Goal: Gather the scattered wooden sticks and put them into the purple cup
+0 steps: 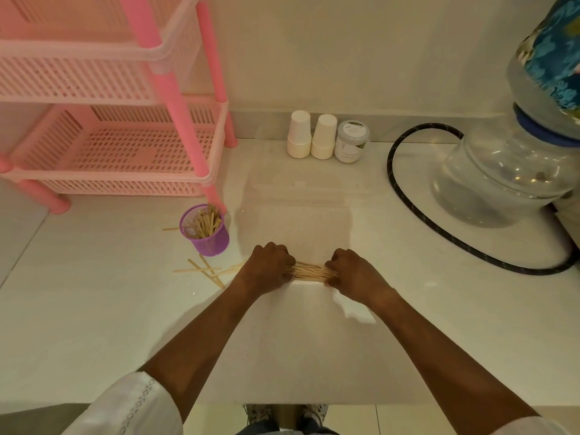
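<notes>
Left hand (266, 269): fingers curled round the left end of the stick bundle (309, 273), low over the counter (94, 309).
Right hand (356, 274): grips the bundle's right end.
Loose sticks (204, 272): crisscrossed on the counter, just left of the left hand.
Purple cup (205, 235): upright, farther and to the left, with sticks standing inside; one stick lies just left of it.
Paper cups (310, 135): two upturned stacks by the far wall.

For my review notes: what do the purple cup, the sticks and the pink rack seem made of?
Small purple mesh cup: perforated, see-through wall; painted metal or plastic, unclear. Flat pale sticks: likely bare matte wood, light tan. Pink tiered slotted rack: moulded plastic, slightly glossy posts.
</notes>
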Action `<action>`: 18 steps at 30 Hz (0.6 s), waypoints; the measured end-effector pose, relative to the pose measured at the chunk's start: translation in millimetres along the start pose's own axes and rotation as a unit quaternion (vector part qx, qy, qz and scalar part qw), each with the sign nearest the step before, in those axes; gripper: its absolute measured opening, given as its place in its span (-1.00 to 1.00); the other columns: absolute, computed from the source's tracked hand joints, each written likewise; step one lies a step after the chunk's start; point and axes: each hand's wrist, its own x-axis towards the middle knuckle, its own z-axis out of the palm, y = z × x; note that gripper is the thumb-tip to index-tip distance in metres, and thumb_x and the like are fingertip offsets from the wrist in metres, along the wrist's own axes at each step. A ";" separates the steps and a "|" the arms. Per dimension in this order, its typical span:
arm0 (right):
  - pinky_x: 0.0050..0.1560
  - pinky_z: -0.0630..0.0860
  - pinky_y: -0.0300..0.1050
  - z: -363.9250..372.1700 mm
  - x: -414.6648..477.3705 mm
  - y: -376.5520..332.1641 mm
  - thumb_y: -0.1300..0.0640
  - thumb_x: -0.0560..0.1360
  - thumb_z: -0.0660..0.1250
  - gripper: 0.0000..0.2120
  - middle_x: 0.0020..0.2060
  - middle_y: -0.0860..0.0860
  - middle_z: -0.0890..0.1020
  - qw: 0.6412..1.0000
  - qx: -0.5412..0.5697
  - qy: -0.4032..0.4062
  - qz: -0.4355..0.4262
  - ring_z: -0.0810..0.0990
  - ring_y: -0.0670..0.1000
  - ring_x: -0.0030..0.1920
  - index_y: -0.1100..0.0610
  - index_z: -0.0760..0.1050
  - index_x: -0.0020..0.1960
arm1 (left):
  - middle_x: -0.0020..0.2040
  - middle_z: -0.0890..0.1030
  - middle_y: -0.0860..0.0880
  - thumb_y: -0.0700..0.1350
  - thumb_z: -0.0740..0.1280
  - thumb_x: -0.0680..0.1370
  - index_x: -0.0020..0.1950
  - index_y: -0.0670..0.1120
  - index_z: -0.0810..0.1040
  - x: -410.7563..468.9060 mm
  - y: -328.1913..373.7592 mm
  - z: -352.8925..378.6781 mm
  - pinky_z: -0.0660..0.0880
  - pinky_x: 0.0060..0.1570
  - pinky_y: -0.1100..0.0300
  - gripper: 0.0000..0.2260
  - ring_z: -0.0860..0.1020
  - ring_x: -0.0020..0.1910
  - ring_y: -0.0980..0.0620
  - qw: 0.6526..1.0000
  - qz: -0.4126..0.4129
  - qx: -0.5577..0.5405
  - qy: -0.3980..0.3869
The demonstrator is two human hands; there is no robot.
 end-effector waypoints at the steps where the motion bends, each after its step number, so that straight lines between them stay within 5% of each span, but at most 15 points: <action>1: -0.03 0.53 -0.08 0.4 0.0 -0.9 -0.04 0.56 0.36 -0.77 0.03 0.01 0.54 1.000 0.000 0.004 -0.001 0.51 0.01 0.01 0.08 0.60 0.13 | 0.14 0.59 0.01 0.10 0.36 0.54 0.24 0.03 0.59 -0.3 -0.2 -0.3 0.46 0.04 0.08 -0.69 0.53 0.07 0.00 1.000 0.000 -0.002 -0.002; 10: -0.13 0.48 -0.09 4.2 -0.8 -5.0 0.07 0.55 0.38 -0.87 -0.05 -0.03 0.55 0.999 -0.002 0.039 -0.013 0.53 0.03 -0.03 0.05 0.62 0.08 | 0.32 0.49 -0.03 0.22 0.46 0.43 0.47 -0.02 0.36 -1.9 8.3 -4.8 0.40 0.25 0.00 -0.31 0.44 0.27 -0.06 1.000 -0.014 0.007 -0.011; 18: -0.17 0.49 -0.08 7.7 -4.5 -4.3 0.05 0.55 0.39 -0.86 -0.06 -0.02 0.57 0.998 -0.027 0.053 -0.018 0.55 0.04 -0.08 0.06 0.60 0.08 | 0.12 0.58 -0.02 0.10 0.34 0.55 0.21 0.02 0.65 4.0 19.4 -11.5 0.42 0.03 0.11 -0.71 0.48 0.09 -0.02 0.998 0.034 0.048 -0.002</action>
